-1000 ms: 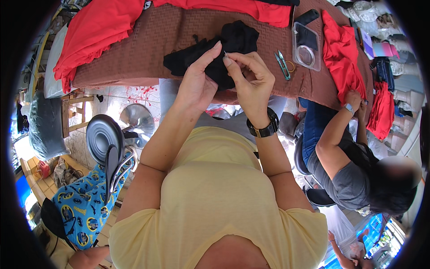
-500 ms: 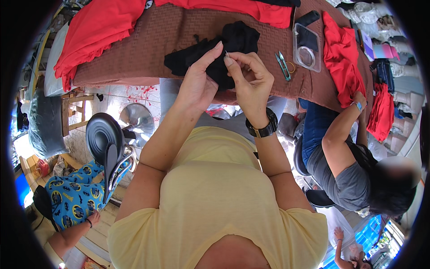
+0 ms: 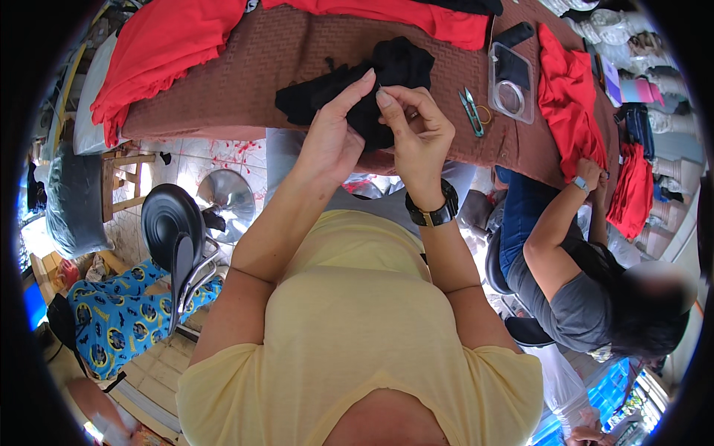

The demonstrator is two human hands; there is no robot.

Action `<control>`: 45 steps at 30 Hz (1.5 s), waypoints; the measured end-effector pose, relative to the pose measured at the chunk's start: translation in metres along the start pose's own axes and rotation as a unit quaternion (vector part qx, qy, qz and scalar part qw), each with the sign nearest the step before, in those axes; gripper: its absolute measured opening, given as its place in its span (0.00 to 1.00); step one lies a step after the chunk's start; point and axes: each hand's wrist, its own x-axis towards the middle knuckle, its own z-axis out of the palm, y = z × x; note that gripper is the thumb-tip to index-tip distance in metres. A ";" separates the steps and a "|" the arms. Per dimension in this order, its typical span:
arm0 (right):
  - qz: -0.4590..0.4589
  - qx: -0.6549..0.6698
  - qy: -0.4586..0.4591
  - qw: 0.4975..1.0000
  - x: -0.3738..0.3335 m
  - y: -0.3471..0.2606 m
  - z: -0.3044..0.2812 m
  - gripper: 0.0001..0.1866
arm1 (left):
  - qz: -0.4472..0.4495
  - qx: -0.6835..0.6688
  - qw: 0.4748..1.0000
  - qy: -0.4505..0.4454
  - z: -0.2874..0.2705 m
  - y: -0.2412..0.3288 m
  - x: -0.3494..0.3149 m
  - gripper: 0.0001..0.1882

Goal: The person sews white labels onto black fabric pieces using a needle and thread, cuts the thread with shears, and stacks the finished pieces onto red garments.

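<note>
Pinching the slim, silvery, needle-like piece (image 3: 381,87) between thumb and forefinger, my right hand (image 3: 418,128) has the finer job, and I reckon a light but firm grip near its end, with the sharp tip clear of my left thumb, serves best. The piece shows as little more than a faint line, so I can't tell whether any thread runs from it; small finger movements seem wiser to me than a push from the shoulder. My right wrist, under a black watch (image 3: 445,214), leads up to fingers tipped inward, the spare ones folded beside the pinch. My left hand (image 3: 335,141) stands just beside it, thumb stretched up and forward, fingers bent mostly out of sight; I can't tell whether they grasp anything. Just beyond both hands, the crumpled black cloth (image 3: 320,93) lies on the brown, textured, fabric-covered surface (image 3: 253,82); a flattened fold would, I think, handle better than that heap. Farther to the right lie the teal metal snips (image 3: 471,113), then a clear rectangular plastic box (image 3: 529,95), and past it a long red cloth (image 3: 565,89).
</note>
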 end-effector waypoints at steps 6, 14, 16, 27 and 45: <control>-0.004 0.008 -0.005 1.000 0.000 0.001 0.000 0.06 | -0.006 -0.007 1.000 -0.003 0.004 0.002 -0.002 0.10; 0.000 0.005 -0.009 1.000 0.001 0.000 0.004 0.06 | -0.006 -0.007 1.000 -0.004 0.004 0.007 -0.003 0.10; 0.001 0.006 -0.008 1.000 0.001 -0.001 0.003 0.06 | -0.002 -0.008 1.000 -0.003 0.004 0.005 -0.003 0.10; 0.002 0.011 -0.003 1.000 0.004 0.003 0.004 0.05 | -0.002 0.005 1.000 0.002 0.002 0.003 0.001 0.12; -0.134 -0.163 0.089 0.973 0.012 -0.003 -0.015 0.08 | 0.003 -0.032 0.998 -0.048 0.005 0.001 0.001 0.19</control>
